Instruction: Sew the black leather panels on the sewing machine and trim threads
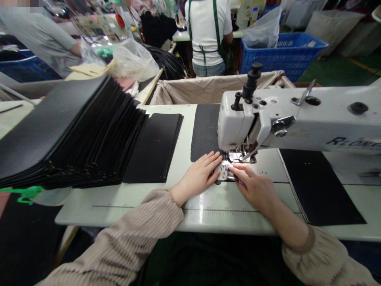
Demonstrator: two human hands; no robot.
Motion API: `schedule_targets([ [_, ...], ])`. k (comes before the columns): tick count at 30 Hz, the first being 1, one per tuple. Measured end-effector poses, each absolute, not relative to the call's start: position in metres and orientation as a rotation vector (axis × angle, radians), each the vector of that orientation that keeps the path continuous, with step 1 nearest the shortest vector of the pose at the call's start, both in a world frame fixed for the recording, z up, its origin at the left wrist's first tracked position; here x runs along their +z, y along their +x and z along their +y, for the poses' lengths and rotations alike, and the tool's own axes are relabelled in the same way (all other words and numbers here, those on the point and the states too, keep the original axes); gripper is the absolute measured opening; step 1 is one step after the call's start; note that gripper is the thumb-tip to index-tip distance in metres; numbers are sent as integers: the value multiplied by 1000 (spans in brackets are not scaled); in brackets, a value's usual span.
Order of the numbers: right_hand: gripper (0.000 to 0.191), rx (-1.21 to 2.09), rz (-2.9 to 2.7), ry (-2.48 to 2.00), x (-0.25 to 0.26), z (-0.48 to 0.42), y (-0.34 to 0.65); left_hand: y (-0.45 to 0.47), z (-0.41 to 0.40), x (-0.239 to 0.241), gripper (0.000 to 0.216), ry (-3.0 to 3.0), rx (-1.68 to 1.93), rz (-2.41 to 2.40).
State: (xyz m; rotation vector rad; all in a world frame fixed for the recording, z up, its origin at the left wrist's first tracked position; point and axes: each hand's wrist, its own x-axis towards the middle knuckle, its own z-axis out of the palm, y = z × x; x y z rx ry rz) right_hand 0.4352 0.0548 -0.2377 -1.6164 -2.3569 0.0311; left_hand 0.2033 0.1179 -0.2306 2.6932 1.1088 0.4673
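right up at the needle end of the white sewing machine (300,115), working in close with both hands. resting the left hand (200,171) palm down, long fingers side by side, tips over the near edge of the black sheet (205,133); spread flat, closed around nothing, pressing rather than gripping by the look of it. find that sheet lying on the pale table (223,222), partly hidden behind the machine head, close to the presser foot (242,157).

over to the right hand (260,190): loosely bent, fingertips down at the metal plate (222,173), just in front of the foot. can't tell whether pinching anything there, too well covered by those fingers.

judging the step: lining up the sheet at the foot, most likely for a seam along its edge; can't say from here whether stitching or only setting up. calling next, probably, for a steady left palm, an edge square to the foot, and fingertips clear of the needle.

spotting more on the left: a tall, leaning stack (59,115) of black pieces and, just beside it, a lower stack (151,147). seeing black panels (324,186) on the right too, partly behind the machine arm.
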Motion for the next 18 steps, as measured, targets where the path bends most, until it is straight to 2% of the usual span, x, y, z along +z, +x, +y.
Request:
schedule_targets([
  [18,46,21,-2344,-1609,-238,55,435,205,122,-230,56,2720,423,1116],
])
